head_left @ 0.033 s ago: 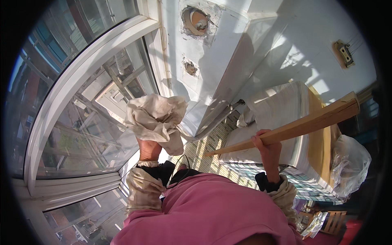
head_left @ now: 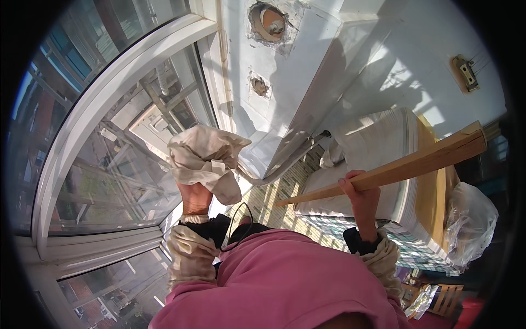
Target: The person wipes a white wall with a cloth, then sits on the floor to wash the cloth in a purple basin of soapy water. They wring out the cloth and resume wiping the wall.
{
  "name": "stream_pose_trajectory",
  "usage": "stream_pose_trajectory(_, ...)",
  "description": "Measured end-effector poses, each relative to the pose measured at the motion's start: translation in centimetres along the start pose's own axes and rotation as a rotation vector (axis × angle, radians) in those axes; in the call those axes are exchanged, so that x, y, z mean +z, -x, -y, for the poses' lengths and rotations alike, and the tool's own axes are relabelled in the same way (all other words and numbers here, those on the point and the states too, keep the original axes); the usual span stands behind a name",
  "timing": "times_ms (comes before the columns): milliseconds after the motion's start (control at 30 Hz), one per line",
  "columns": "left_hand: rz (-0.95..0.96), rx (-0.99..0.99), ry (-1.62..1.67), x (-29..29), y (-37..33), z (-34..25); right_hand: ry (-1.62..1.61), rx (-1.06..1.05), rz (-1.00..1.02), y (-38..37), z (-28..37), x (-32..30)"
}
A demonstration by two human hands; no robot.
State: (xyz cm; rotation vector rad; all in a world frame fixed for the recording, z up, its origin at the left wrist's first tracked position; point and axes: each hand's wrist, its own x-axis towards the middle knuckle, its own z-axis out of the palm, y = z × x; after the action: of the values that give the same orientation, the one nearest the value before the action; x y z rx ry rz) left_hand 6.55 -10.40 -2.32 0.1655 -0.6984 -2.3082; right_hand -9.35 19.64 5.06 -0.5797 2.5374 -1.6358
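Note:
A crumpled beige cloth point(head_left: 205, 153) covers the fingers of my left hand point(head_left: 194, 198), which holds it up beside the window. Only the back of that hand and the wrist show below the folds. My right hand point(head_left: 360, 198) is wrapped round a long squared wooden pole point(head_left: 422, 159). The pole slants, its thick end up at the right and its thin end down towards the tiled floor. Both of my forearms have beige sleeve covers over pink sleeves. A dark thin cord point(head_left: 249, 211) loops near my left wrist.
White-framed window panes point(head_left: 109, 96) curve along the left. The white wall ahead has a large round hole point(head_left: 269, 23) and a smaller one point(head_left: 259, 86). A cloth-covered piece of furniture point(head_left: 378, 145) stands right, with a clear plastic bag point(head_left: 472, 219) beside it. Pipes point(head_left: 296, 156) run low along the wall.
The cloth's folds have shifted, and it hangs slightly lower as my left hand tilts. My right hand keeps its grip on the pole. The whole view has moved a little.

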Motion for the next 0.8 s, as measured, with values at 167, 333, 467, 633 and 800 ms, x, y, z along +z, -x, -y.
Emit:
stream_pose_trajectory(167,-0.198,0.348,-0.715,-4.8,3.5,-4.1,-0.058,-0.127,0.083,-1.0,2.7,2.8)
stream_pose_trajectory(333,-0.346,0.398,-0.978,-9.4,6.3,-6.5,-0.05,-0.169,0.194,-1.6,5.1,6.3)
stream_pose_trajectory(467,-0.338,0.388,-1.007,-10.9,8.0,-7.5,-0.123,-0.123,0.267,-2.1,5.6,9.5)
stream_pose_trajectory(633,-0.43,0.591,-1.577,-9.7,6.9,-8.5,-0.108,-0.152,0.329,-3.5,6.1,13.8)
stream_pose_trajectory(800,-0.467,0.593,-1.651,-9.7,7.5,-8.7,-0.119,-0.149,0.472,-4.4,6.4,16.4)
